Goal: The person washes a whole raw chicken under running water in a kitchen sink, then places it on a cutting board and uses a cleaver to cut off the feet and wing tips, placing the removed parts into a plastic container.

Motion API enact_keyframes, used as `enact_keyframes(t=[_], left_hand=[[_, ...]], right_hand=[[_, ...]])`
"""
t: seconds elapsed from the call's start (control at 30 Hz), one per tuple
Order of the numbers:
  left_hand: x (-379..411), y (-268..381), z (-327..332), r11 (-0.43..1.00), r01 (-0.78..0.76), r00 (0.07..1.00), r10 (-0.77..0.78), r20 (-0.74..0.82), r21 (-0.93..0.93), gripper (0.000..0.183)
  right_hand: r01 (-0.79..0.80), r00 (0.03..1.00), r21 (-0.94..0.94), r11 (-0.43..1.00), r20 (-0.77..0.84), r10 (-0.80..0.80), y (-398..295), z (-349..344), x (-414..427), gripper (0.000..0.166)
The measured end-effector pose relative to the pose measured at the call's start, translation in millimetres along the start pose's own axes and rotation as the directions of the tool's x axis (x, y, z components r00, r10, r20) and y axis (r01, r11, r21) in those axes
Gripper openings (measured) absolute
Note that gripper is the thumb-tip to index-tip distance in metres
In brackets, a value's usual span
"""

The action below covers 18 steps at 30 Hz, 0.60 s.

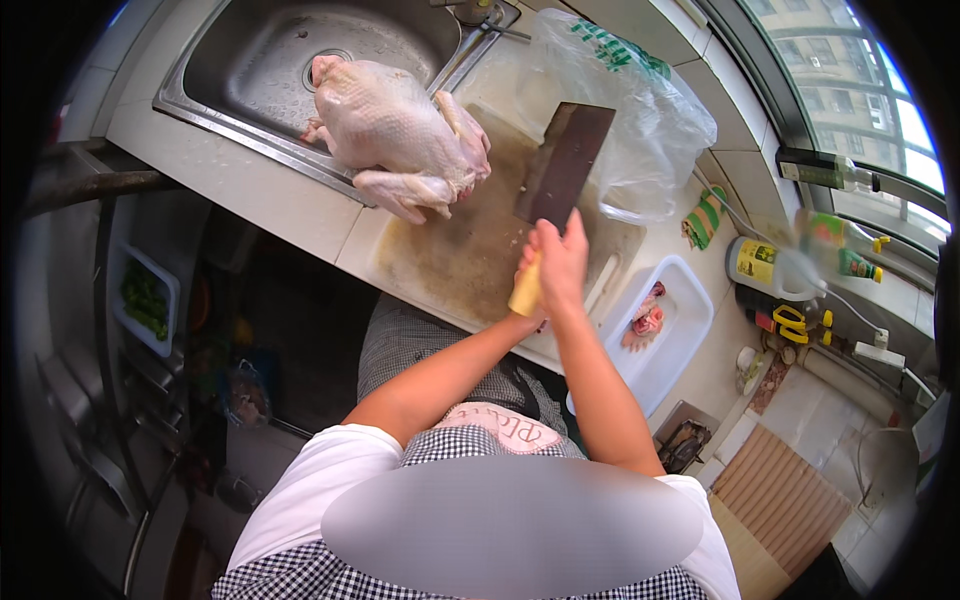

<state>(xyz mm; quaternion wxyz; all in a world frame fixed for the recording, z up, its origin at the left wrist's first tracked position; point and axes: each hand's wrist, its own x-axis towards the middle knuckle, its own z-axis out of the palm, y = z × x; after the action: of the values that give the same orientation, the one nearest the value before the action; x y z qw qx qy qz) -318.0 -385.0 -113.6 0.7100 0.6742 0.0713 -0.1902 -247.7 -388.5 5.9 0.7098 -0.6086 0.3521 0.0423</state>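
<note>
My right hand (pixel 561 259) is closed on the yellow handle of a cleaver (pixel 568 161), its dark broad blade pointing away from me above the cutting board (pixel 465 255). My left hand (pixel 531 322) is close below the handle, mostly hidden by it and by my right wrist; whether it holds anything cannot be told. A whole plucked raw chicken (pixel 394 127) lies left of the blade, across the sink's edge and the board's far left part. Right of my hands, a white plastic tray (pixel 686 322) holds several small pieces of raw poultry (pixel 646 319).
The steel sink (pixel 255 45) is at the upper left. A clear plastic bag (pixel 652 127) lies beyond the blade, with a green striped cloth (pixel 703 219) nearby. Bottles (pixel 772 266) and yellow-handled scissors (pixel 791 324) are at the right. A tray of green vegetables (pixel 146 300) is at the left.
</note>
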Motion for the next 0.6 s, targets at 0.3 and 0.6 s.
enact_keyframes(t=[0.3,0.6], left_hand=[[-10.6,88.8,-44.4,0.662,0.147,0.953,-0.293,-0.073,-0.735,0.025],[-40.7,194.0,33.7,0.884,0.151,0.926,0.03,0.376,-0.443,0.03]], right_hand=[[0.23,0.955,-0.806,0.545,0.078,-0.287,-14.6,-116.5,-35.8,0.047],[0.135,0.923,-0.876,0.462,-0.059,-0.381,124.2,-120.3,-23.4,0.036]])
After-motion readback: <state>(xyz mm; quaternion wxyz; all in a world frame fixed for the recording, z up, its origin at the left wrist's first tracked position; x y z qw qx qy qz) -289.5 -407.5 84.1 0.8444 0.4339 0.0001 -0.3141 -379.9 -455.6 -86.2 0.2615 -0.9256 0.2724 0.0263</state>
